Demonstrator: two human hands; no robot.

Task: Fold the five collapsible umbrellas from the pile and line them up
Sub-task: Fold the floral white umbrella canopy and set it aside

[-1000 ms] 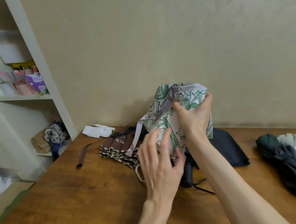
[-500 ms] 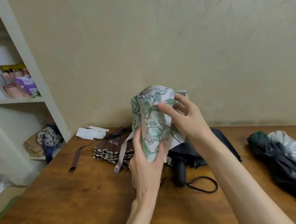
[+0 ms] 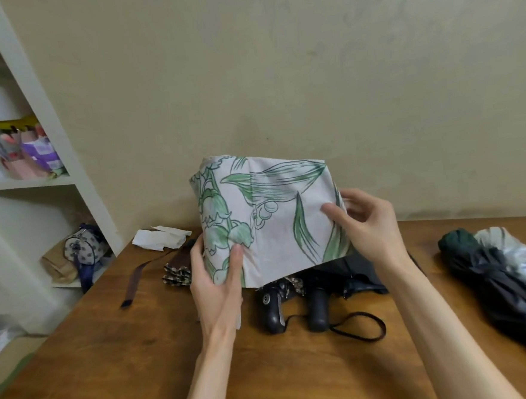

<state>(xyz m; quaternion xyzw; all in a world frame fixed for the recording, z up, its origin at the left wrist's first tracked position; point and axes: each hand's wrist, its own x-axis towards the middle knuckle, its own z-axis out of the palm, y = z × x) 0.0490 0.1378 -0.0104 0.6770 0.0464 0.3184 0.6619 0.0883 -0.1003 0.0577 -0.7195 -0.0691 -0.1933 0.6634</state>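
So the floral umbrella [image 3: 266, 217] is up over the pile [image 3: 317, 301] at the counter's [image 3: 142, 363] back edge. Left hand [image 3: 216, 283] grips its lower left, right hand [image 3: 366, 223] pinches the right fold. I'd lay every panel the same way round before wrapping, or it'll bunch.

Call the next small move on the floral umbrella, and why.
Probably the right hand folds its edge leftward toward the left hand: the floral umbrella is held up between both hands, its canopy one wide flat panel, not yet rolled.

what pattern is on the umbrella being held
Umbrella: white with green leaves and flowers, head view.
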